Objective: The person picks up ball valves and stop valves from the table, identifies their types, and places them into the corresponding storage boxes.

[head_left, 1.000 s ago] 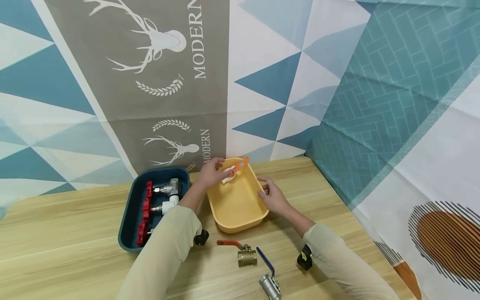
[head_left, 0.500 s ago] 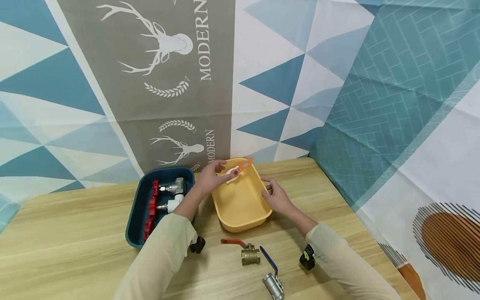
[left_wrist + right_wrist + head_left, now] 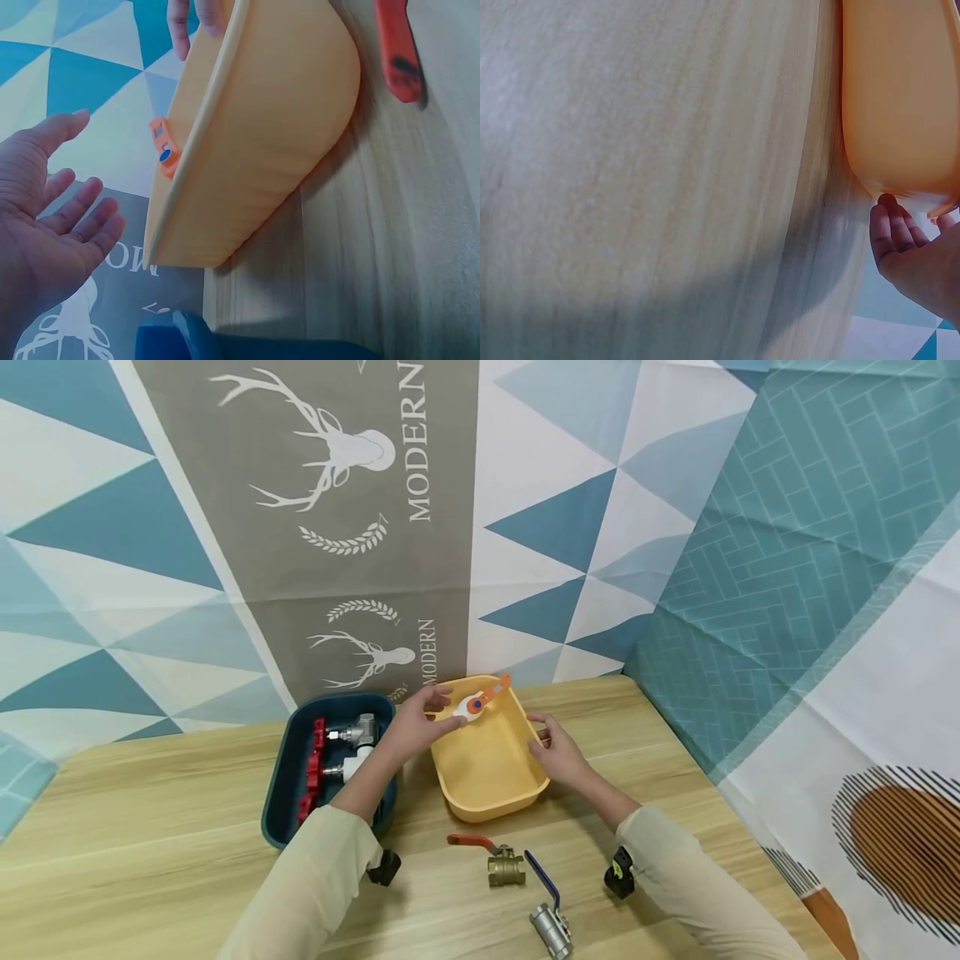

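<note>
A yellow plastic tub (image 3: 491,777) stands at the back of the wooden table. In its far left corner lies a white ball valve (image 3: 477,702) with an orange lever and a blue centre. My left hand (image 3: 420,723) hovers over the tub's left rim, fingers spread and holding nothing; the left wrist view shows this left hand (image 3: 56,214) apart from the tub wall. At the tub's right side my right hand (image 3: 561,755) grips the rim, with its fingers bent against the outer wall (image 3: 900,97) in the right wrist view.
Left of the yellow tub is a dark blue tub (image 3: 273,806) holding several valves with red handles (image 3: 313,772). In front lie a brass ball valve (image 3: 506,868) with a red lever and a steel ball valve (image 3: 551,930) with a blue lever. A patterned cloth (image 3: 555,568) hangs behind.
My left hand has drawn back left from the white valve, so more of the valve shows. The right hand stays on the rim. The whole head view has shifted slightly.
</note>
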Motion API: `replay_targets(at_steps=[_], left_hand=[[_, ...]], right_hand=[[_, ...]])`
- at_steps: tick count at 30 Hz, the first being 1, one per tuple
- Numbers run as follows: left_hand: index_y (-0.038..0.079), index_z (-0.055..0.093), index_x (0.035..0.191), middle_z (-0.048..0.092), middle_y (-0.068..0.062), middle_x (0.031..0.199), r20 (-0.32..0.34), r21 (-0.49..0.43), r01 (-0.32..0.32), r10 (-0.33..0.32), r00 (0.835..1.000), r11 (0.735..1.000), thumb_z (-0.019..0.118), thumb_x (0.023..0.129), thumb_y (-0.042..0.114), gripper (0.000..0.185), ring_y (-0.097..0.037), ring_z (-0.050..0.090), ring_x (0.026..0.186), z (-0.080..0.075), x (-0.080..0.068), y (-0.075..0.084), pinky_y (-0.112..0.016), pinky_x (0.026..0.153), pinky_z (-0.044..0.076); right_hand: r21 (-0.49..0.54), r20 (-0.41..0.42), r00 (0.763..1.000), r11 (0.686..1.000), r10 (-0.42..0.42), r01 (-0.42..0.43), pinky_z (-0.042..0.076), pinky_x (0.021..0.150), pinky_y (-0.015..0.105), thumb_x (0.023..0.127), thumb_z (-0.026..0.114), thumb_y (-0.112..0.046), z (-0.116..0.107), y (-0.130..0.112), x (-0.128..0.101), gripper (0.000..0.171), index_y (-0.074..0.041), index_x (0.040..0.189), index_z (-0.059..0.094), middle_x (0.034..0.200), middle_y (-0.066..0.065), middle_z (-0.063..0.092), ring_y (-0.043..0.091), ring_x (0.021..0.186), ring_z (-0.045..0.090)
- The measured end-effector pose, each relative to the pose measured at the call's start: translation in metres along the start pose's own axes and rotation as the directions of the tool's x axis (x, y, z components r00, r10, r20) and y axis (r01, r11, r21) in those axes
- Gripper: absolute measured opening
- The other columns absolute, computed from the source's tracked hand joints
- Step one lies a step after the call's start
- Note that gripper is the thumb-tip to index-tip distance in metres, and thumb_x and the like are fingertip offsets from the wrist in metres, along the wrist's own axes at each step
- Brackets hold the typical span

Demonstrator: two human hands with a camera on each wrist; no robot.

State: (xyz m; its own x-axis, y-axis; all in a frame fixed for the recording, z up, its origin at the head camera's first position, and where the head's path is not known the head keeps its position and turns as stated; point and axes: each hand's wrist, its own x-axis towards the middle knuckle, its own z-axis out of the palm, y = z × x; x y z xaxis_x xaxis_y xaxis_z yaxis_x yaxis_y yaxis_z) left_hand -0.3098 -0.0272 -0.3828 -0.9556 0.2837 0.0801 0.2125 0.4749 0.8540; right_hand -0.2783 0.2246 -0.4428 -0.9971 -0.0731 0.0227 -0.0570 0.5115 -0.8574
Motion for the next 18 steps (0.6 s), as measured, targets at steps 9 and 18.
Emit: replay_targets(at_steps=[9, 18], left_hand=[[0.009, 0.049, 0.132, 0.057, -0.015, 0.124, -0.005, -0.053, -0.025, 0.024, 1.0, 0.998, 0.071, 0.083, 0.025, 0.056, -0.031, 0.052, 0.117, -0.004, -0.014, -0.001, -0.044, 0.102, 0.042], [0.009, 0.049, 0.131, 0.057, -0.017, 0.125, 0.005, -0.089, -0.034, 0.035, 0.999, 0.995, 0.072, 0.082, 0.025, 0.056, -0.033, 0.051, 0.119, -0.009, -0.026, -0.002, -0.046, 0.103, 0.041]], right_hand=[[-0.006, -0.001, 1.0, 1.0, 0.004, -0.004, 0.046, 0.065, 0.026, 0.095, 0.05, -0.009, 0.0, 0.0, -0.001, 0.043, -0.009, 0.137, 0.041, 0.107, 0.019, 0.057, 0.02, 0.082, 0.053], [-0.016, 0.006, 1.0, 1.0, -0.002, 0.002, 0.045, 0.063, 0.026, 0.094, 0.05, -0.008, -0.001, -0.001, -0.001, 0.044, -0.008, 0.137, 0.04, 0.108, 0.019, 0.057, 0.018, 0.08, 0.051]])
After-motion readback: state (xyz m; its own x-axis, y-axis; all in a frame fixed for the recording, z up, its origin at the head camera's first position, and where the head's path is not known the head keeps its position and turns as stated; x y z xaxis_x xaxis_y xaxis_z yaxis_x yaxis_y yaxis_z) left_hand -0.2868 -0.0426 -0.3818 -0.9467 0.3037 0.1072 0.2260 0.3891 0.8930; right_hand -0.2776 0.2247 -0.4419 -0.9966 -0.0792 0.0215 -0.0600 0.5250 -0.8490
